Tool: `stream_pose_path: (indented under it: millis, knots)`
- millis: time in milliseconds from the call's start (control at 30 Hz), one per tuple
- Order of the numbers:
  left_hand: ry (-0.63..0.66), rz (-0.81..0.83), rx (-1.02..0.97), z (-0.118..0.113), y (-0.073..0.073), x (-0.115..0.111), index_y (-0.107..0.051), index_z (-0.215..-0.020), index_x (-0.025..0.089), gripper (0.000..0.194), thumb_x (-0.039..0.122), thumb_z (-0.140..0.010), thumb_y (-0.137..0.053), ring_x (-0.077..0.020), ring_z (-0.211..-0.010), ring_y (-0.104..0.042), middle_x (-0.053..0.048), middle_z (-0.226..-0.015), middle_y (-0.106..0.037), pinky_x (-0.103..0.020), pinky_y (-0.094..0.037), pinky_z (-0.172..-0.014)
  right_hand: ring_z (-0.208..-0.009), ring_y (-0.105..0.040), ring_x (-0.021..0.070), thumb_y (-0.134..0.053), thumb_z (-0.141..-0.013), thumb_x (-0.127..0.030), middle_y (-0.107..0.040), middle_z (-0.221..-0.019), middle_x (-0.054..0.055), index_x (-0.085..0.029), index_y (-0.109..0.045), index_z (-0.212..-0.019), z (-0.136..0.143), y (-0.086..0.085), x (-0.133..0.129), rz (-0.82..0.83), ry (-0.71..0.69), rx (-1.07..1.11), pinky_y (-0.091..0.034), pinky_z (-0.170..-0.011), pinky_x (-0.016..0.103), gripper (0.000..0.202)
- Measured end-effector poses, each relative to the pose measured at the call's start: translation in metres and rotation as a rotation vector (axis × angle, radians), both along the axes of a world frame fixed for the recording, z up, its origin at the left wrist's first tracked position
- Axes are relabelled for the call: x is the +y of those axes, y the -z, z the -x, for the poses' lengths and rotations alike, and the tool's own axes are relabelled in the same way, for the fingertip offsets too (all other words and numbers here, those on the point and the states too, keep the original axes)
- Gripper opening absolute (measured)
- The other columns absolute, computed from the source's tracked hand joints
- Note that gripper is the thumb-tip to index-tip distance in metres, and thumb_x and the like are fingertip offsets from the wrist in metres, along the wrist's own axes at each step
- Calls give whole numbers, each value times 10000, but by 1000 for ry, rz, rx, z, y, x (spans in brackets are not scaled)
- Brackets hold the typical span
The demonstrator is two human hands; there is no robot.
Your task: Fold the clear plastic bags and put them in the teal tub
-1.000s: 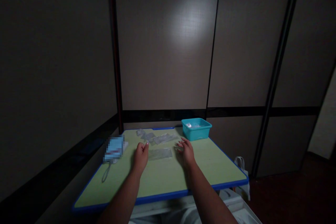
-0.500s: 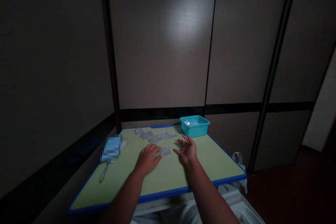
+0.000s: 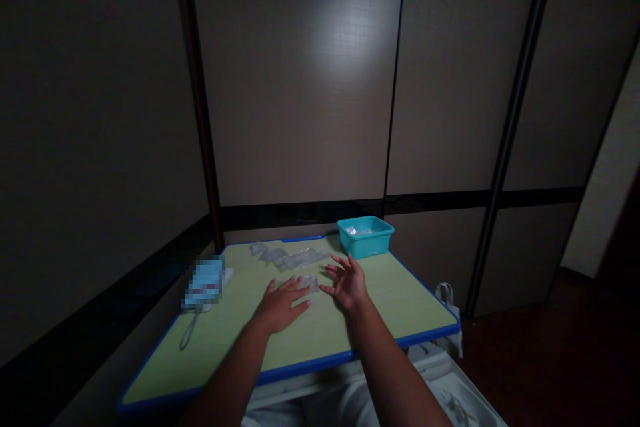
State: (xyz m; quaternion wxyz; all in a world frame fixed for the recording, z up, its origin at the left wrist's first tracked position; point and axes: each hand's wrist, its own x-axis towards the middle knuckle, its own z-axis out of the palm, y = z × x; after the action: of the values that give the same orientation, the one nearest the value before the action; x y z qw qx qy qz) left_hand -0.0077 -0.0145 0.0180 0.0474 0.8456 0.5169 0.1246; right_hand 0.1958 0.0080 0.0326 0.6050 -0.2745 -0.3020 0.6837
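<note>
A small clear plastic bag (image 3: pixel 311 283) lies flat on the pale green table (image 3: pixel 320 327) between my hands. My left hand (image 3: pixel 284 305) is palm down with its fingers spread, partly over the bag's left side; whether it presses on the bag I cannot tell. To the right of the bag, my right hand (image 3: pixel 349 285) is turned palm up and inward, fingers apart and holding nothing. Beyond my hands, several more clear plastic bags (image 3: pixel 295 258) lie in an overlapping row toward the back of the table.
A turquoise basket (image 3: pixel 366 243) with some clear plastic items inside stands at the table's back right. A blurred-out blue item (image 3: pixel 204 282) with a strap (image 3: pixel 190 332) lies at the left edge. Dark wardrobe panels (image 3: pixel 300 80) rise behind. A white bag (image 3: pixel 449 300) hangs at the right.
My left hand's fingers have spread out flatter and reach further over the bag. The right hand stays open beside it. The view has turned slightly to the right.
</note>
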Motion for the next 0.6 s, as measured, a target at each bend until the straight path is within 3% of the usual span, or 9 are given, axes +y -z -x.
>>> stream_pose_path:
  millis: [367, 500, 600]
  knots:
    - [-5, -5, -25, 0, 1, 1, -377, -1259, 455, 434, 568, -840, -360, -222, -1313, -231, 37, -1422, -292, -534, -69, -1042, -885, -576, 216, -340, -809, -561, -615, -851, 48, -224, -544, -994, 0, -1, -2, -44, -108, -44, -481, -691, 449, 435]
    - [-4, -2, -34, 0, 3, 2, -383, -1258, 453, 435, 572, -841, -351, -221, -1314, -230, 36, -1417, -303, -532, -70, -1044, -875, -567, 192, -364, -810, -553, -614, -867, 43, -221, -561, -991, 5, 2, -2, -97, -152, -116, -474, -691, 369, 427]
    - [-1, -11, -37, 1, 4, 3, -392, -1248, 459, 430, 581, -839, -343, -221, -1313, -232, 43, -1412, -313, -537, -83, -1041, -814, -567, 168, -439, -787, -536, -612, -829, 42, -193, -595, -954, 13, 8, 0, -149, -106, -237, -452, -656, 287, 413]
